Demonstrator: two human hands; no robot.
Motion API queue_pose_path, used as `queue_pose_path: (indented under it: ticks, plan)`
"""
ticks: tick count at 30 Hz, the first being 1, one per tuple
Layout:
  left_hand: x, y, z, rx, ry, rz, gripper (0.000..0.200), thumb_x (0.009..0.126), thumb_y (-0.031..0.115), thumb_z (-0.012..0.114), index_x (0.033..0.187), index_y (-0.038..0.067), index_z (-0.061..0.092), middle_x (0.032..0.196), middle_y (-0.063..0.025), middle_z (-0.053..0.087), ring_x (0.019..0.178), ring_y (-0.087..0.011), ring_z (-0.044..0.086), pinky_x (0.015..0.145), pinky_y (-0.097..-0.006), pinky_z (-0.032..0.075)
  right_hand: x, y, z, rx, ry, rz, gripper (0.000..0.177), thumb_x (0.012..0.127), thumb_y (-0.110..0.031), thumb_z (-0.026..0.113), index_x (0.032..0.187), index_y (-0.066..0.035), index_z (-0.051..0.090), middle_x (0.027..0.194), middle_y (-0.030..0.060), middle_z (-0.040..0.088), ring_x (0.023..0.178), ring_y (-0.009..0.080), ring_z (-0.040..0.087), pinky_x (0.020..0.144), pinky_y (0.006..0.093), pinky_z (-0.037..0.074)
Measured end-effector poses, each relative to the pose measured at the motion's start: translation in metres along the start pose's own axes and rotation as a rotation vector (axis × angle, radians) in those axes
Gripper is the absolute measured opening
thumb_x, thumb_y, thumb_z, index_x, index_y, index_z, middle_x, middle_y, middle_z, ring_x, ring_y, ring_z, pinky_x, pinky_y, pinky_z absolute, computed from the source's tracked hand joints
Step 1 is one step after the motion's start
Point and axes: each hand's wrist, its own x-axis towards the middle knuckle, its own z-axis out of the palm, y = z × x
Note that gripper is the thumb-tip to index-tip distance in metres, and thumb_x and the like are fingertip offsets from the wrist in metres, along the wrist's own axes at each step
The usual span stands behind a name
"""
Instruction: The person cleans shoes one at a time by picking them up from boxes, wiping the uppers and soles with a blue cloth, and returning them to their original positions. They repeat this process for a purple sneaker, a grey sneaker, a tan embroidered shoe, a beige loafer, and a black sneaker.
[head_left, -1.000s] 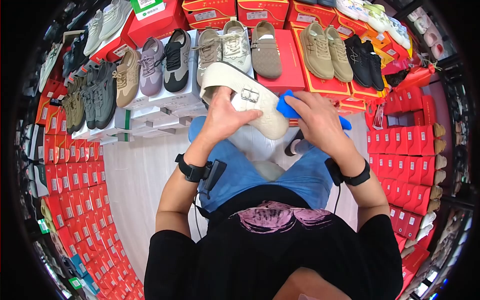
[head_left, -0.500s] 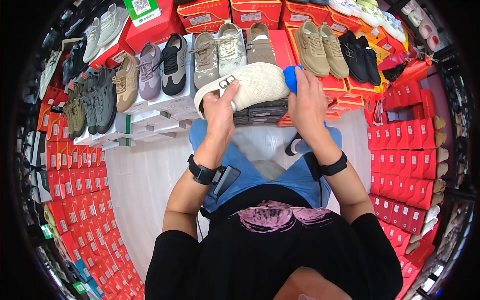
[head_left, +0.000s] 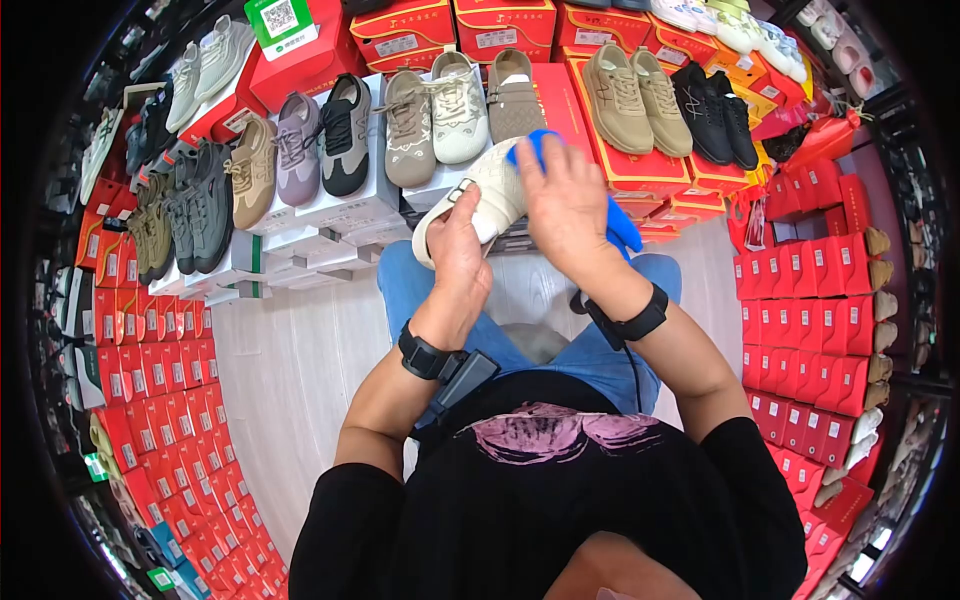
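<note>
Just above the middle of the frame, the left hand (head_left: 460, 245) is closed around the heel end of a cream shoe (head_left: 492, 190), thumb near the buckle. It holds the shoe tilted in the air, above the knees and in front of the display. The right hand (head_left: 568, 195) lies over the shoe's toe half with its fingers spread, pressing a blue cloth (head_left: 622, 228) against the woven upper. The cloth shows above the fingertips and below the palm.

To wipe well, the left hand's grip should probably stay firm near the heel so the shoe does not twist under pressure. The cloth should run in long strokes along the weave, with the shoe turned to reach the sides. The other shoes (head_left: 405, 115) stand in a row on boxes (head_left: 350, 205) close behind, so the elbows are best kept in.
</note>
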Motion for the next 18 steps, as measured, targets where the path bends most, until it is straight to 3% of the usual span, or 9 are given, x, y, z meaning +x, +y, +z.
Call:
queue_pose_path:
  ticks: [2, 8, 11, 13, 18]
  plan:
    - [-0.003, -0.001, 0.002, 0.001, 0.020, -0.049, 0.030, 0.088, 0.024, 0.062, 0.109, 0.002, 0.059, 0.102, -0.0078, 0.065, 0.090, -0.0193, 0.065, 0.079, -0.0338, 0.053, -0.005, -0.014, 0.000, 0.102, -0.111, -0.163, 0.056, 0.067, -0.008, 0.062, 0.122, -0.006, 0.055, 0.121, 0.0153, 0.052, 0.104, 0.0303, 0.052, 0.081, 0.0404, 0.044]
    - [0.004, -0.013, -0.011, -0.151, 0.048, -0.166, 0.032, 0.093, 0.033, 0.056, 0.109, 0.006, 0.059, 0.102, -0.0052, 0.064, 0.088, -0.0186, 0.064, 0.074, -0.0352, 0.053, -0.008, -0.021, -0.011, 0.304, -0.078, -0.341, 0.049, 0.065, -0.007, 0.063, 0.113, -0.013, 0.063, 0.121, 0.0097, 0.056, 0.104, 0.0272, 0.054, 0.080, 0.0393, 0.043]
    - [0.012, -0.010, -0.016, -0.157, 0.056, -0.216, 0.031, 0.091, 0.030, 0.057, 0.111, 0.006, 0.057, 0.104, -0.0061, 0.064, 0.089, -0.0205, 0.065, 0.075, -0.0359, 0.054, -0.005, -0.003, -0.008, 0.272, -0.010, -0.348, 0.040, 0.073, -0.013, 0.059, 0.113, -0.014, 0.062, 0.117, 0.0077, 0.056, 0.103, 0.0254, 0.053, 0.080, 0.0376, 0.040]
    - [0.017, -0.008, -0.017, -0.098, 0.002, -0.238, 0.033, 0.093, 0.029, 0.051, 0.120, 0.009, 0.052, 0.111, -0.0071, 0.063, 0.101, -0.0229, 0.062, 0.087, -0.0383, 0.051, 0.000, 0.012, -0.011, 0.219, 0.030, -0.282, 0.042, 0.072, -0.011, 0.060, 0.113, -0.015, 0.063, 0.117, 0.0076, 0.057, 0.103, 0.0259, 0.053, 0.080, 0.0383, 0.040]
    - [0.014, -0.006, -0.009, -0.170, 0.025, -0.312, 0.031, 0.092, 0.027, 0.051, 0.116, 0.007, 0.055, 0.112, -0.0067, 0.064, 0.101, -0.0223, 0.062, 0.086, -0.0380, 0.051, 0.005, 0.036, 0.001, 0.107, 0.217, -0.074, 0.047, 0.069, -0.005, 0.062, 0.114, -0.016, 0.063, 0.119, 0.0081, 0.057, 0.102, 0.0277, 0.054, 0.079, 0.0400, 0.041]
